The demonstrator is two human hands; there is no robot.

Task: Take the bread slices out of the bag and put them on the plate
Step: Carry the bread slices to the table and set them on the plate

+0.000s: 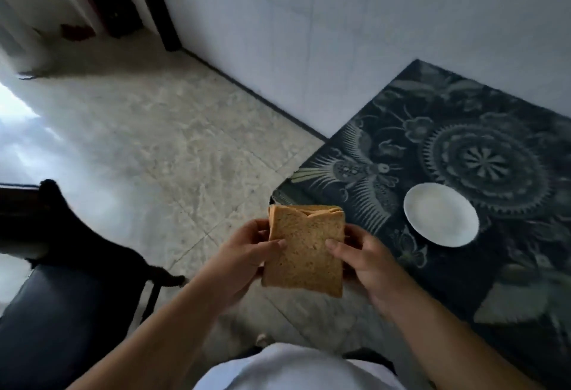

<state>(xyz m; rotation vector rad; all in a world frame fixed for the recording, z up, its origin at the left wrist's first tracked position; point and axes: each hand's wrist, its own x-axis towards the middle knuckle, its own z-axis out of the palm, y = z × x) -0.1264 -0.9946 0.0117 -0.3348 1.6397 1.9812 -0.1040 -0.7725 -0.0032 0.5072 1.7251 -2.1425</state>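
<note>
My tabletop (463,130) wears a dark cloth patterned with birds and flowers. A black chair (61,297) stands at my left on the pale tiled floor (173,130).

Head view: single wide-angle camera, steep downward and forward look.
Close on both raised hands at frame centre; table (448,142) edge enters at right, tiled floor (154,142) at left, wall beyond. No second view.

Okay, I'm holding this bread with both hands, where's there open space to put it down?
The white plate is bare and sits apart from the bread slices held between your left hand and right hand. On the patterned tablecloth, the stretch beyond the plate toward the wall shows nothing on it, nor does the strip between the plate and the table's near-left corner. Nothing is crowded.
</note>
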